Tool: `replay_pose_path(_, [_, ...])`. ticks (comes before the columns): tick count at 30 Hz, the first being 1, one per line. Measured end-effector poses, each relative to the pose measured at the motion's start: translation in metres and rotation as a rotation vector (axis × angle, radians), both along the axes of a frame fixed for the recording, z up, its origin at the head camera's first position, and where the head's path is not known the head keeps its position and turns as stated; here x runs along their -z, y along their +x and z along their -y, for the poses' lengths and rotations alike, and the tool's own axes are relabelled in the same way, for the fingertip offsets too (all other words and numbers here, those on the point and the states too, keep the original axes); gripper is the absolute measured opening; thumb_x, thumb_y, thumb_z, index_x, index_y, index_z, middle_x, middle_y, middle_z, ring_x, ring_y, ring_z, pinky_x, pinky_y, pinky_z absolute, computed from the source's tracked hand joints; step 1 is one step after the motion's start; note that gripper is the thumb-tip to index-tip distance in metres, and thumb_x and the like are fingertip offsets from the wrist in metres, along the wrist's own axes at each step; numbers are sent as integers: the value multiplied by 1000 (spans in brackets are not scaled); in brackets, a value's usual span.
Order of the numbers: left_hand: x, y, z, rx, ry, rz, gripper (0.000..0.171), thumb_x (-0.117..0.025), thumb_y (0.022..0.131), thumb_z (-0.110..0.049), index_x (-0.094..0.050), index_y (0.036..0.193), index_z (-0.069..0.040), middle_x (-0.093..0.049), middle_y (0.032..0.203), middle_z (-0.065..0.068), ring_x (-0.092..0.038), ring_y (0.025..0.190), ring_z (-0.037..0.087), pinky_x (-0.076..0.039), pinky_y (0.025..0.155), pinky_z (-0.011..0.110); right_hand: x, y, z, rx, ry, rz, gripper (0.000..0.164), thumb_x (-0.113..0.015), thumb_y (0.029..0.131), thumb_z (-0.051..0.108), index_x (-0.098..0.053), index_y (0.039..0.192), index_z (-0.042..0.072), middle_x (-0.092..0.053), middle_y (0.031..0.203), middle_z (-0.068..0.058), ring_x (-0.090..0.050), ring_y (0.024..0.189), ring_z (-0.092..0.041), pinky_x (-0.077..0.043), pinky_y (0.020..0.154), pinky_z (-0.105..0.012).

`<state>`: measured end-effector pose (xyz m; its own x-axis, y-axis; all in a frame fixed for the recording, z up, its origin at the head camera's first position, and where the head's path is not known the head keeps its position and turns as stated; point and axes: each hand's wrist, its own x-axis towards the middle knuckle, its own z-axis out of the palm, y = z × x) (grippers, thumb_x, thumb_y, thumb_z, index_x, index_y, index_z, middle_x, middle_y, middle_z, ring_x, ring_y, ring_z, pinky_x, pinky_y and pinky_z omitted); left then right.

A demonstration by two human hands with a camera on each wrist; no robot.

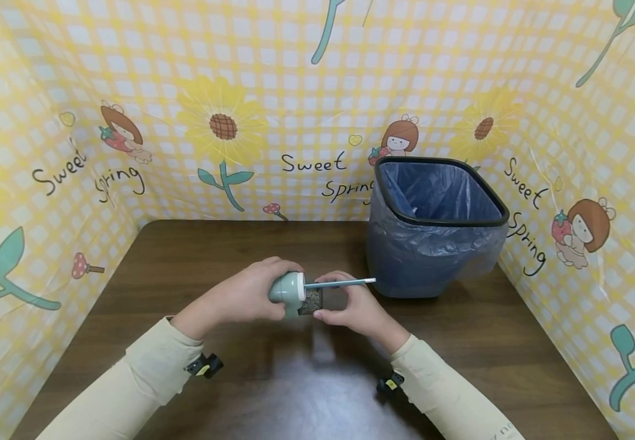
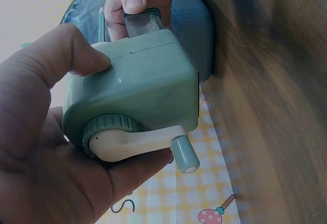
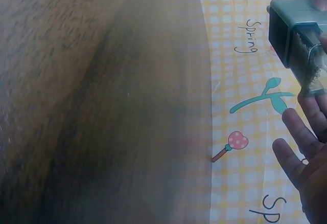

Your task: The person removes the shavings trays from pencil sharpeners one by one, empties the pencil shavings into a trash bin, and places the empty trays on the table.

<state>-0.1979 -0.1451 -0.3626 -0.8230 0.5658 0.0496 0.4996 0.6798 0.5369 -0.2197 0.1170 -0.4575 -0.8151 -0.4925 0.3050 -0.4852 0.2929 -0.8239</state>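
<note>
My left hand (image 1: pixel 242 294) grips a green crank pencil sharpener (image 2: pixel 140 75) above the table, thumb on its top and fingers beneath. Its cream crank (image 2: pixel 138 144) with a green knob faces the left wrist camera. A light-blue pencil (image 1: pixel 345 283) sticks out of the sharpener's white front, pointing right. Below the pencil, a see-through shavings drawer (image 3: pixel 310 63) is partly out of the body, with dark shavings inside. My right hand (image 1: pixel 361 311) pinches the drawer's outer end between thumb and fingers; some of its other fingers (image 3: pixel 294 155) stand extended in the right wrist view.
A blue bin (image 1: pixel 405 263) with a black rim and a clear plastic liner stands on the brown wooden table (image 1: pixel 229 244), behind and right of my hands. Yellow checked cloth (image 1: pixel 306 91) with printed flowers and lettering walls in the back and both sides.
</note>
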Motion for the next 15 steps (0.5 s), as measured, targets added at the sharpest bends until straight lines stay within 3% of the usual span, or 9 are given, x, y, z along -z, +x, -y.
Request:
replay_pose_path(8, [1, 0, 0, -7, 3, 9, 70, -79, 72, -14, -57, 139, -17, -59, 121, 0, -59, 93, 18, -52, 75, 33, -2, 2, -3, 14, -2, -4, 53, -89, 81, 29, -65, 128, 24, -64, 124, 10, -58, 122, -13, -44, 108, -49])
replay_pose_path(15, [1, 0, 0, -5, 4, -5, 71, -79, 72, -15, -57, 139, -18, -59, 119, 0, -59, 92, 18, -52, 75, 33, -2, 1, -7, 27, -5, -8, 55, -90, 80, 28, -65, 127, 18, -65, 124, 9, -58, 122, -14, -42, 109, -56])
